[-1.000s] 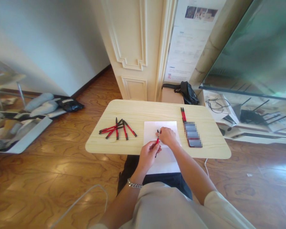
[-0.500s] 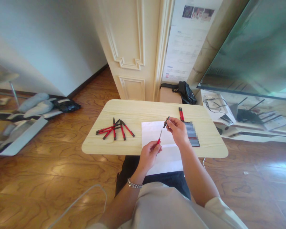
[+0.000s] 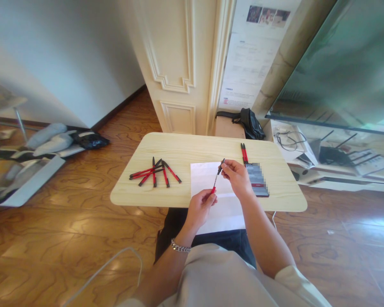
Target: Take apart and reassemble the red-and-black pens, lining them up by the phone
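My left hand [image 3: 202, 206] pinches a red pen barrel [image 3: 213, 189] with its thin inner refill pointing up and away from me. Above it, my right hand [image 3: 237, 175] grips the pen's black upper part [image 3: 221, 166] between thumb and fingers. The tip of the refill reaches the lower end of that black part; whether it has entered cannot be told. A white paper sheet [image 3: 217, 217] lies beneath both hands, its near end hanging past the table edge. Several red and black pens [image 3: 154, 175] lie loosely heaped left of the paper.
Two more red pens [image 3: 244, 152] lie at the back right of the pale wooden table [image 3: 185, 145], touching a dark flat item [image 3: 258, 181], partly blurred. Beyond the table are a black bag [image 3: 251, 124] and a cabinet with cables [image 3: 289, 138].
My right hand has moved slightly down and left, bringing the black part to the refill's tip. The left hand stays nearly still.
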The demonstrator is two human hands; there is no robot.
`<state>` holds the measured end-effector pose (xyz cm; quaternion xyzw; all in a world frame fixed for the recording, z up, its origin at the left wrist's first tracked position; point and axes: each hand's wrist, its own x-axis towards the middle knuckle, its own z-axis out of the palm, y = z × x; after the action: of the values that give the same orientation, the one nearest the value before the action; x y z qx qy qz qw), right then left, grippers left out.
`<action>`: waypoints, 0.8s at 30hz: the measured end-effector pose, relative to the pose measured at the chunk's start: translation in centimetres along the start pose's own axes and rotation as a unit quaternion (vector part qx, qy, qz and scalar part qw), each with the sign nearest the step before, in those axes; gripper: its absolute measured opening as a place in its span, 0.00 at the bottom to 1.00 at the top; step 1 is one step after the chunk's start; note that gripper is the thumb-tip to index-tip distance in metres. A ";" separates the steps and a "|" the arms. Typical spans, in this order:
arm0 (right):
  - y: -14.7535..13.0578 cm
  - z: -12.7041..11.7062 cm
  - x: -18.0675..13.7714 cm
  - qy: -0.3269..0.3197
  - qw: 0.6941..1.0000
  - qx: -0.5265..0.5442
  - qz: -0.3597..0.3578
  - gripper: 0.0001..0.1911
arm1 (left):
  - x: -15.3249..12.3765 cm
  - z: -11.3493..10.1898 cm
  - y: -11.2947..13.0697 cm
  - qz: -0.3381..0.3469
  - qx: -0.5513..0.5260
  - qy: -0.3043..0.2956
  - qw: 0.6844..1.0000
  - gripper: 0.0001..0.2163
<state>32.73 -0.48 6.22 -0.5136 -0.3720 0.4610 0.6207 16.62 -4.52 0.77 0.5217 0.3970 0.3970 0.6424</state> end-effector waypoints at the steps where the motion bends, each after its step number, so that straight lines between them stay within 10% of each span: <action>1: 0.0 0.0 0.0 -0.001 1.000 -0.002 0.000 0.16 | 0.0 0.0 0.0 -0.001 -0.001 -0.001 1.000 0.18; 24: -0.2 -0.5 -0.2 -0.001 0.999 -0.032 -0.001 0.18 | -0.1 0.0 0.0 0.002 0.003 -0.005 1.000 0.18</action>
<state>33.15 -0.85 6.32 -0.5324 -0.3875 0.4489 0.6041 16.58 -4.65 0.83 0.5267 0.3940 0.3939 0.6420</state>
